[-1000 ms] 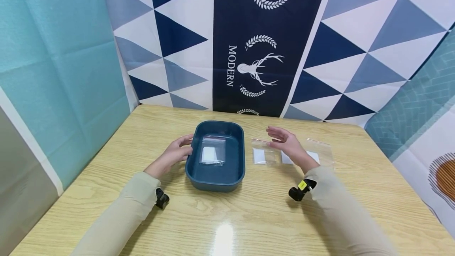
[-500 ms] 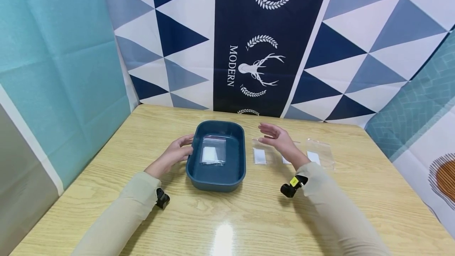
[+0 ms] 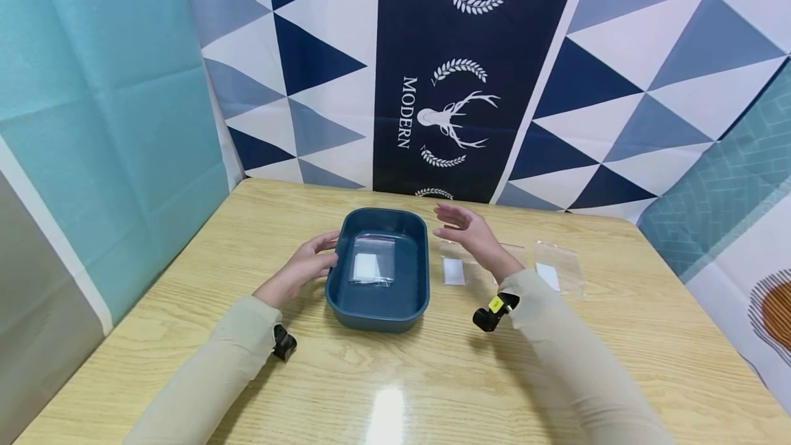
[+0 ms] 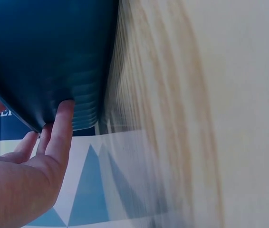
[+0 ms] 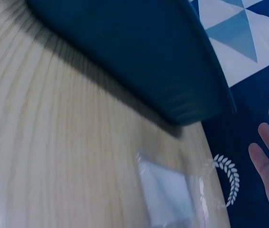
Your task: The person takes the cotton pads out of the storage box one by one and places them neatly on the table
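Observation:
A dark blue plastic tub [image 3: 378,320] with rounded corners stands on the wooden table. Inside it lie several clear zip bags [image 3: 373,261] with white inserts. At the tub's left side is my left hand [image 3: 304,270]; in the left wrist view its fingertips [image 4: 64,111] touch the outer wall. My right hand [image 3: 472,233] hovers just right of the tub, fingers extended and apart from the wall, holding nothing. Below it, a clear zip bag with a white insert [image 3: 453,271] lies on the table. Another bag is mostly hidden by the right forearm.
Farther right on the table lies one more clear zip bag [image 3: 561,269] with a white insert. A patterned cloth [image 3: 327,88] hangs behind the table [image 3: 346,390], and a teal cloth [image 3: 117,122] hangs at the left.
My right hand has moved left, from above the bags on the table to beside the tub. The left hand stays at the tub's left side.

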